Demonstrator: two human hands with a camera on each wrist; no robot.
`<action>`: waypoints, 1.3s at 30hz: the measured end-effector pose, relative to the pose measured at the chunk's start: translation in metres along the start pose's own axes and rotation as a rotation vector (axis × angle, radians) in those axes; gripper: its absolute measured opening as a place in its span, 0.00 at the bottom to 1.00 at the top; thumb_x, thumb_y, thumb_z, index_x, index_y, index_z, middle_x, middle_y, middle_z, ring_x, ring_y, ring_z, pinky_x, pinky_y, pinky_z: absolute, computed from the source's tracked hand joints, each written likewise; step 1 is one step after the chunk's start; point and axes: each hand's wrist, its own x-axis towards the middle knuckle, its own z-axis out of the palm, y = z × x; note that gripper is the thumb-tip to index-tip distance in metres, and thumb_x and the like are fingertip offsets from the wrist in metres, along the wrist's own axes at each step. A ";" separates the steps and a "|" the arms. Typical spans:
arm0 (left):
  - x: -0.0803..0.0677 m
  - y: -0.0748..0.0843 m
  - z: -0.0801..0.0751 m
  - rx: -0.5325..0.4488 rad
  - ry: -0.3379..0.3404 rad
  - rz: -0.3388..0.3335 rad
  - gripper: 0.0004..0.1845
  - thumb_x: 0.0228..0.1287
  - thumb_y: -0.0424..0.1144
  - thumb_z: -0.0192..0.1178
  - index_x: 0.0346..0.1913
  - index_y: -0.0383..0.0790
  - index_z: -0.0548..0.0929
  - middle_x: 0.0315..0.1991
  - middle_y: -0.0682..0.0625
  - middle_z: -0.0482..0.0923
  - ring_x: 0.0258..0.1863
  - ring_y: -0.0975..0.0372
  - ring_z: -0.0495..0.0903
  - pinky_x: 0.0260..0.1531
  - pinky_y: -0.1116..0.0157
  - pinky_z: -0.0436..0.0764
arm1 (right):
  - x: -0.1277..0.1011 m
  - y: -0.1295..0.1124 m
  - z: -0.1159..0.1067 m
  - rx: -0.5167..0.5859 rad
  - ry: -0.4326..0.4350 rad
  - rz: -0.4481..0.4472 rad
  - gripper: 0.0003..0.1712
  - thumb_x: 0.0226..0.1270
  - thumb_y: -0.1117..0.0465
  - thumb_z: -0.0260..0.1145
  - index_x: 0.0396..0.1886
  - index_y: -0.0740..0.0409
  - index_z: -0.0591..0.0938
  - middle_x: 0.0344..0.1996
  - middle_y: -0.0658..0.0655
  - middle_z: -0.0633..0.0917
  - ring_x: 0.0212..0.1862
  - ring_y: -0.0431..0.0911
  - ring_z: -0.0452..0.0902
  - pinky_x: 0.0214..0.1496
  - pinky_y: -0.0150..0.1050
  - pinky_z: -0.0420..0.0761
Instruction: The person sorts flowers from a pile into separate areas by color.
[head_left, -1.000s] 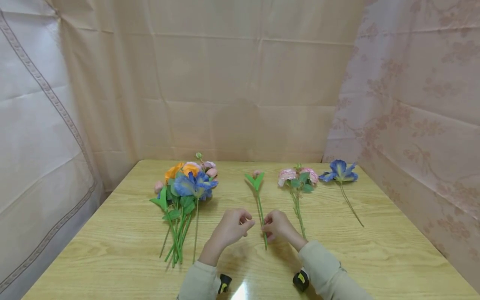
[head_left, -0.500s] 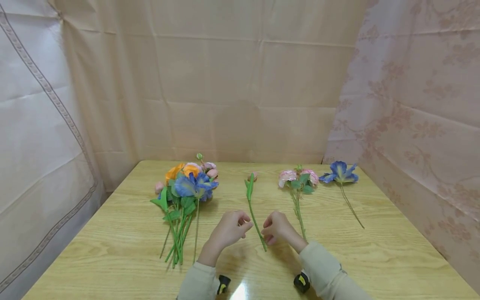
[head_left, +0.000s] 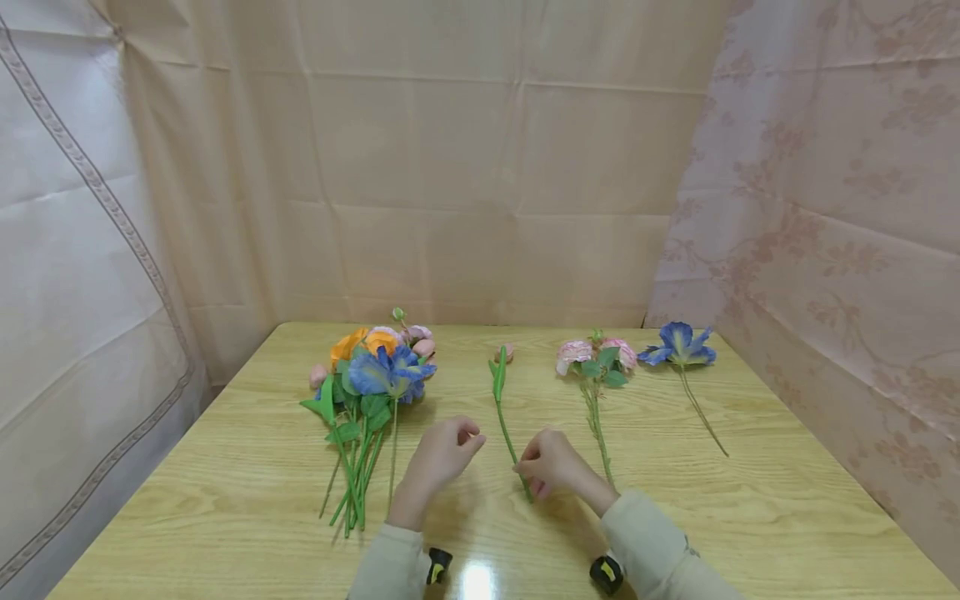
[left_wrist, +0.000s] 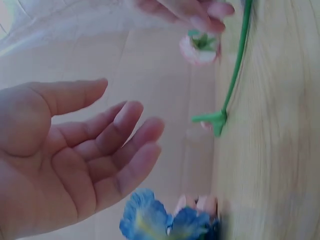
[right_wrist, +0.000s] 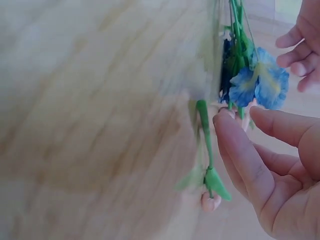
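Observation:
A single pink tulip with green leaves lies in the middle of the table, its stem slanting toward the person. Beside the lower stem is my right hand; the right wrist view shows a gap between thumb and fingers, with the tulip stem outside them. My left hand hovers to the left of the stem. Its loosely bent fingers hold nothing in the left wrist view. Left of that hand lies a bunch of artificial flowers, with a blue iris on top and orange blooms behind.
To the right lie a stem of pink peonies and a separate blue iris. The wooden table ends at a beige cloth, with a patterned cloth along the right side.
The tulip has turned onto its side and its head has shifted slightly left. My right hand has let go of its stem. My left hand has drawn a little left.

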 end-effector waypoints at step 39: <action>-0.007 -0.062 -0.033 0.236 0.154 -0.515 0.25 0.61 0.33 0.53 0.09 0.46 0.56 0.11 0.54 0.48 0.13 0.62 0.54 0.13 0.66 0.55 | -0.010 -0.005 0.006 0.015 -0.061 -0.063 0.07 0.58 0.65 0.63 0.26 0.66 0.78 0.15 0.56 0.78 0.14 0.49 0.76 0.15 0.37 0.76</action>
